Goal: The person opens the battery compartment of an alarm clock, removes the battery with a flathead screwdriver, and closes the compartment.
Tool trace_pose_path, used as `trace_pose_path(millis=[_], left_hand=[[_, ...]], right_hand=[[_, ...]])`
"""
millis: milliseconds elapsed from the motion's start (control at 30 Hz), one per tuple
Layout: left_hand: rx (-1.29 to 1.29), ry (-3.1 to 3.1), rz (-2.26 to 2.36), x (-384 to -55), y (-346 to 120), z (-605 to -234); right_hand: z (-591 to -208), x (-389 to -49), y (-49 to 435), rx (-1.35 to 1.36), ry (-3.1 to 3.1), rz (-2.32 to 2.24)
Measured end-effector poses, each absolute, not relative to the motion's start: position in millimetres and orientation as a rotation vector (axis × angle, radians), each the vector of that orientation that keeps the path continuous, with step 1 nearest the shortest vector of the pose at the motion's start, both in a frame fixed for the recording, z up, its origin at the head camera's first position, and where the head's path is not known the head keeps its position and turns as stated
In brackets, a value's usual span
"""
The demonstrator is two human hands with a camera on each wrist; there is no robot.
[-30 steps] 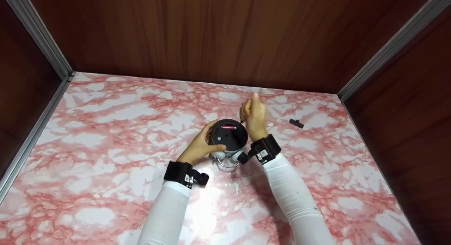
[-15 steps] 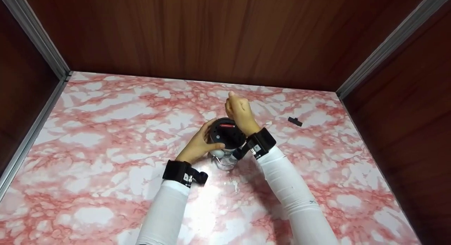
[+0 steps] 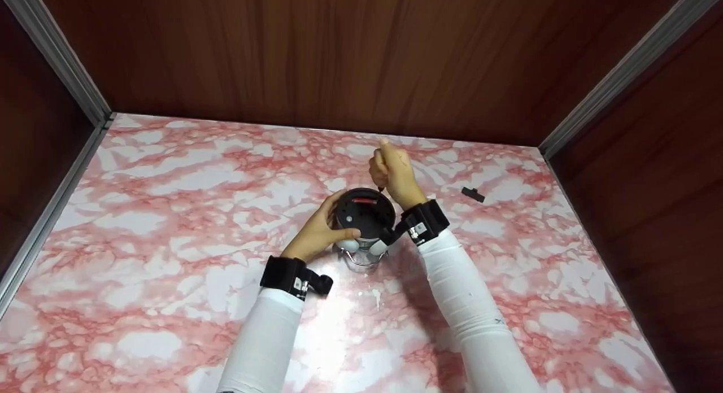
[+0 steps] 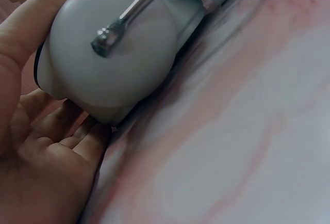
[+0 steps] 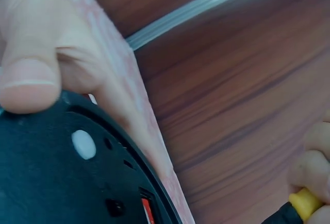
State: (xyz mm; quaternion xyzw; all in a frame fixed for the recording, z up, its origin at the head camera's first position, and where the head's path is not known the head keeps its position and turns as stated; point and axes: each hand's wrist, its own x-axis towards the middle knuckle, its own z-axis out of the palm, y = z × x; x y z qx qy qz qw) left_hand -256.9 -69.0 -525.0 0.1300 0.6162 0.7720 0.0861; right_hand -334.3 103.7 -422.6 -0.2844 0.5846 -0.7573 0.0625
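Note:
A round alarm clock with a black back point(image 3: 366, 221) lies back up on the table. Its pale grey bell point(image 4: 111, 53) and thin metal handle point(image 4: 147, 2) show in the left wrist view. A red battery point(image 3: 364, 200) sits in the slot in the back. My left hand point(image 3: 316, 235) grips the clock's left side, thumb on the black rim. Curled at the far right of the clock, my right hand point(image 3: 395, 173) holds a screwdriver point(image 5: 304, 204) with a yellow and black handle. In the head view, a dark shaft below that hand reaches the clock's rim; its tip cannot be made out.
A small black cover piece point(image 3: 473, 195) lies on the table to the right of the hands. The red and white marbled table point(image 3: 169, 223) is bounded by a brown wood panel point(image 3: 316, 60) behind and by panels at both sides.
My right hand swung left over the clock, then came partway back to the right, uncovering its right edge. The left hand keeps its grip and the clock stays in place.

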Motion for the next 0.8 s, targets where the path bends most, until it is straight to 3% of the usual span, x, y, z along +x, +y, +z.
trace_pose_path(millis=[800], left_hand=[[0.384,1.855,2.278,-258,-70,-526]], right_hand=[[-434,-330,116,-0.852,1.515,-2.692]])
